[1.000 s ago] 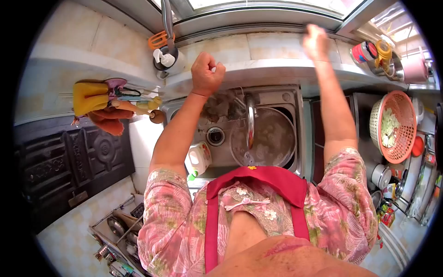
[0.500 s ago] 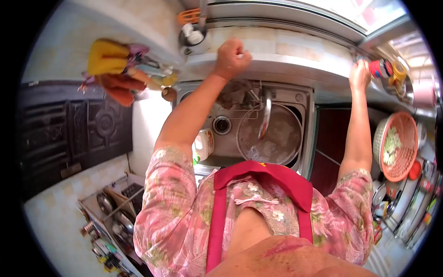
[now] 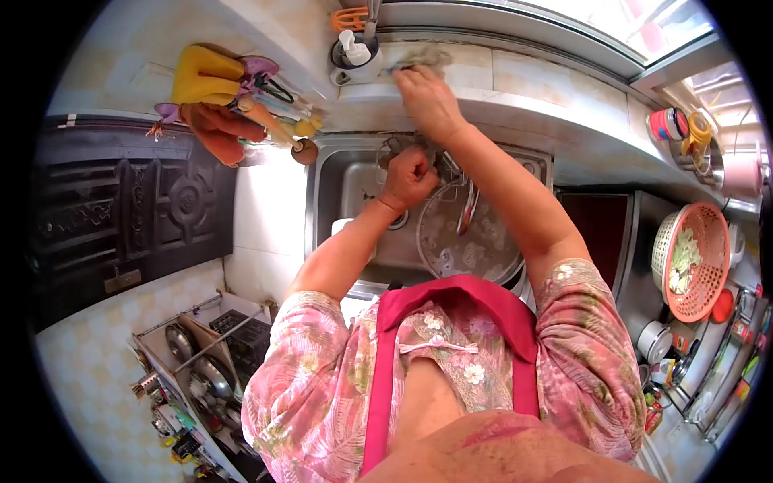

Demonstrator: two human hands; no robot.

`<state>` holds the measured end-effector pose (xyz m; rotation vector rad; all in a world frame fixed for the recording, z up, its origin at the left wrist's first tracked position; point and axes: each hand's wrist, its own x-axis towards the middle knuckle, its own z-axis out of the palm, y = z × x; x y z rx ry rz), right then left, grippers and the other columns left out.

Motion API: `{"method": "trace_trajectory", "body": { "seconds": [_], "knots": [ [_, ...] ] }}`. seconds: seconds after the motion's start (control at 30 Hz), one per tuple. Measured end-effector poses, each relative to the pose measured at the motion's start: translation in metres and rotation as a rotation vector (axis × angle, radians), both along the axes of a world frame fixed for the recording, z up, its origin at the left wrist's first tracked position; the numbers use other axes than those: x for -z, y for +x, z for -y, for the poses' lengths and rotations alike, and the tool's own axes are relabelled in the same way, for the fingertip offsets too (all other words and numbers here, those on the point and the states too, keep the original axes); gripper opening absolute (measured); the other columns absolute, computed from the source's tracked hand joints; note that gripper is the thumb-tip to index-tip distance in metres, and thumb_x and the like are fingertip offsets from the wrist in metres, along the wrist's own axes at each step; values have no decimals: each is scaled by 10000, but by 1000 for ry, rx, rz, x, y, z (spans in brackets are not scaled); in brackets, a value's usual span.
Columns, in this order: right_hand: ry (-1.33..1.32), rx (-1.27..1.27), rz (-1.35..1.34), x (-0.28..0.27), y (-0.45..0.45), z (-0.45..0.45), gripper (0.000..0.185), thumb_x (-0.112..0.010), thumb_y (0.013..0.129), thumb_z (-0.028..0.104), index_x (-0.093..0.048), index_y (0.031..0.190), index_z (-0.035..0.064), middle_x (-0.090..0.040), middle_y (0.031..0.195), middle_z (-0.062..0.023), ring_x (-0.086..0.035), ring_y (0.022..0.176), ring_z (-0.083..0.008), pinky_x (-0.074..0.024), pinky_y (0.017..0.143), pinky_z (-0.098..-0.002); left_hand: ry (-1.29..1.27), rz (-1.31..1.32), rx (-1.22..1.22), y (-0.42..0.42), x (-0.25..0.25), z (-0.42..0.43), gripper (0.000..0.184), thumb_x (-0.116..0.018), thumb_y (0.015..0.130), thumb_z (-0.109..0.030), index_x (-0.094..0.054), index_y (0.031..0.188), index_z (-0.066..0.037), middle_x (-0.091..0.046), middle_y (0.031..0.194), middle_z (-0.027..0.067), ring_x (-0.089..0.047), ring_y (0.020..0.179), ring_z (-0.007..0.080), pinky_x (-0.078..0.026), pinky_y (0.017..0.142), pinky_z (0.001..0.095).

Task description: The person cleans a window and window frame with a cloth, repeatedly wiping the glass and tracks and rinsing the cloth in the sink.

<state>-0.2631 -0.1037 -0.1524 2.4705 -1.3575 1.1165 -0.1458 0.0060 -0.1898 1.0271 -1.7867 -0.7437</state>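
My right hand [image 3: 427,98] is on the tiled window ledge [image 3: 523,74], with its fingers bent at a blurred greyish cloth [image 3: 427,58], beside the dark cup of utensils [image 3: 355,58]. Below it, my left hand [image 3: 409,179] is curled closed over the sink [image 3: 342,173], near the rack behind the faucet; what its fingers hold, if anything, is hidden. The faucet [image 3: 468,208] hangs over a large round basin [image 3: 471,233] of cloudy water. My left forearm partly covers a white bottle [image 3: 341,226] in the sink.
Yellow and orange gloves [image 3: 208,74] hang at the left wall. At the right are a jar with a red label [image 3: 668,124], a pink pot [image 3: 739,173] and an orange colander [image 3: 708,278] with chopped greens. A dish rack [image 3: 201,362] stands lower left.
My right hand has swept left along the ledge from beside the red jar to the utensil cup. My left hand has dropped from the ledge edge to over the sink. The view has shifted.
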Motion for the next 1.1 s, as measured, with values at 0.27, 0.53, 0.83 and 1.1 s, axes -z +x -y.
{"method": "trace_trajectory", "body": {
  "seconds": [0.27, 0.53, 0.83, 1.1],
  "knots": [
    [-47, 393, -219, 12, -190, -2, 254, -458, 839, 38, -639, 1005, -29, -637, 1035, -207, -605, 973, -337, -480, 886, -412, 151, 93, -266, 79, 9, -44, 238, -614, 693, -44, -382, 640, -46, -385, 593, 77, -375, 509, 206, -323, 476, 328],
    [156, -1, 78, 0, 15, 7, 254, -546, 774, 30, -645, 1006, 56, -657, 938, -126, -606, 890, -309, -494, 796, -386, 193, -12, -203, 48, 8, -44, 222, -612, 719, -32, -398, 667, -52, -377, 599, 53, -360, 540, 150, -315, 492, 287],
    [44, 236, -249, -20, -139, -51, 257, -631, 793, 94, -626, 1046, 46, -599, 1054, -107, -564, 905, -294, -473, 789, -393, 211, 121, -358, 111, 24, -70, 237, -627, 707, -43, -398, 646, -52, -407, 573, 79, -411, 502, 213, -343, 477, 332],
    [-82, 127, -28, 13, -33, 4, 143, -544, 769, 138, -593, 868, 47, -580, 920, -139, -540, 944, -309, -440, 809, -430, -188, -16, -172, 44, -36, 20, 120, -575, 791, -73, -466, 755, -39, -476, 762, 114, -450, 670, 258, -379, 606, 333]
  ]
}}
